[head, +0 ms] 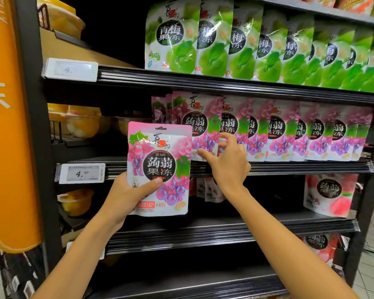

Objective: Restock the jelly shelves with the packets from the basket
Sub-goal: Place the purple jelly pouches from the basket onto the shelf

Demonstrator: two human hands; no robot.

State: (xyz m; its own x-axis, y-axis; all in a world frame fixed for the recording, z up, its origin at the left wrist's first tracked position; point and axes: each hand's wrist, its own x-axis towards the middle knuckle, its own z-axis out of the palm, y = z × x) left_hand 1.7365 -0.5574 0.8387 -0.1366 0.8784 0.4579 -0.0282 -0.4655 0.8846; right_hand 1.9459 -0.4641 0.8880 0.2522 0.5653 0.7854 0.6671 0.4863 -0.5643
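Grape jelly packet going onto the middle shelf.
We pinch the pink-and-purple glossy grape jelly packet (159,169) in our left hand (129,193); our right hand (226,160), fingers spread and empty, should part the standing row of matching grape packets (266,128) first.

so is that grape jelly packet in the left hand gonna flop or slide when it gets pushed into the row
The grape packet probably holds its shape: it stands upright though the left hand grips only its lower corner. Its glossy, crinkled film looks slippery, so it may slide against the shelved grape packets. It looks light for its size.
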